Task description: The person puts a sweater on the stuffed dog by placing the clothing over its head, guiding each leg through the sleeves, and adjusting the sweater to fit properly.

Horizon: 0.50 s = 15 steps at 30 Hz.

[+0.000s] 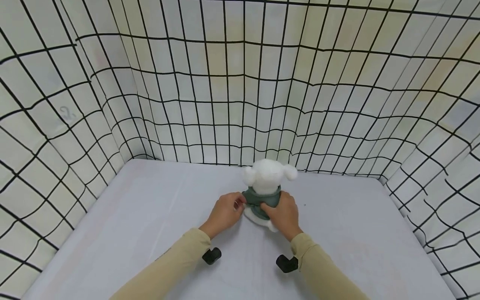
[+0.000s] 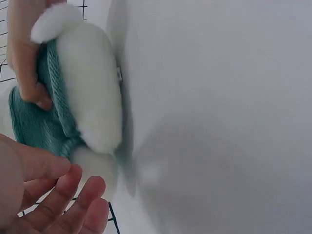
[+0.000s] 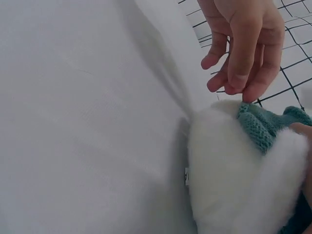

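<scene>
A white plush toy (image 1: 265, 173) with floppy ears, dressed in a green knitted sweater (image 1: 258, 198), sits upright on the white surface, its back toward me in the head view. My right hand (image 1: 286, 212) grips its right side, thumb across the back of the sweater. On the other side my left hand (image 1: 226, 210) pinches the sweater's edge between thumb and index finger; the other fingers are loosely bent. In the left wrist view the white furry body (image 2: 92, 87) shows below the sweater's hem. From the right wrist, the pinched bit of knit (image 3: 245, 108) stands up slightly.
Black wire grid panels (image 1: 243, 87) rise behind and on both sides of the white tabletop (image 1: 180, 200), with pale sheeting behind them. Black wrist-worn camera parts (image 1: 287, 263) stick out beneath the beige sleeves (image 1: 180, 258). A small tag (image 3: 186, 176) pokes out at the toy's base.
</scene>
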Tool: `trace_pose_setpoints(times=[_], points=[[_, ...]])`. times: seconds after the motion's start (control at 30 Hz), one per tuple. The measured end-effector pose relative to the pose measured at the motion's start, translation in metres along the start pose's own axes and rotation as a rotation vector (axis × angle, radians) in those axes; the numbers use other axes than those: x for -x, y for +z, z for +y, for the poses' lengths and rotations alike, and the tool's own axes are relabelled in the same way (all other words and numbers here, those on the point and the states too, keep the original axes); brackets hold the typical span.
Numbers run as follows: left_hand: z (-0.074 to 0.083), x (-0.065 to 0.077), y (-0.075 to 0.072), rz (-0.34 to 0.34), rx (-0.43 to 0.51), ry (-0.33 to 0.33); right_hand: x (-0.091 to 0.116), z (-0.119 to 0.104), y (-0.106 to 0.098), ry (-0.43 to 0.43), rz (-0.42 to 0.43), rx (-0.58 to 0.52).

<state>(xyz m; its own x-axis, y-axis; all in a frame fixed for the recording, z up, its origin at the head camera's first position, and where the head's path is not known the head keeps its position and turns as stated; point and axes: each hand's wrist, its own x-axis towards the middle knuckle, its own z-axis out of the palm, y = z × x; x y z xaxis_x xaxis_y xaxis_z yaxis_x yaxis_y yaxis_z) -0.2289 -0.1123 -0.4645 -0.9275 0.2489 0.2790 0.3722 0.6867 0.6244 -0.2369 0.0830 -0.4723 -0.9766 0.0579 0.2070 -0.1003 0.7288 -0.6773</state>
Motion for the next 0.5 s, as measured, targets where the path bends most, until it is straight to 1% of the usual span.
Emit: trace_pose_setpoints(times=[0.1, 0.2, 0.33, 0.5], points=[[-0.002, -0.001, -0.002, 0.032, 0.043, -0.037, -0.001, 0.003, -0.005, 0.028, -0.010, -0.084], [-0.003, -0.002, -0.005, 0.064, 0.073, -0.072, -0.003, 0.004, -0.012, 0.083, -0.030, -0.164], [-0.004, -0.003, -0.007, 0.097, 0.099, -0.096, -0.006, 0.007, -0.019, 0.165, -0.086, -0.241], [-0.005, -0.004, -0.008, 0.114, 0.125, -0.127, -0.008, 0.008, -0.028, 0.234, -0.177, -0.395]])
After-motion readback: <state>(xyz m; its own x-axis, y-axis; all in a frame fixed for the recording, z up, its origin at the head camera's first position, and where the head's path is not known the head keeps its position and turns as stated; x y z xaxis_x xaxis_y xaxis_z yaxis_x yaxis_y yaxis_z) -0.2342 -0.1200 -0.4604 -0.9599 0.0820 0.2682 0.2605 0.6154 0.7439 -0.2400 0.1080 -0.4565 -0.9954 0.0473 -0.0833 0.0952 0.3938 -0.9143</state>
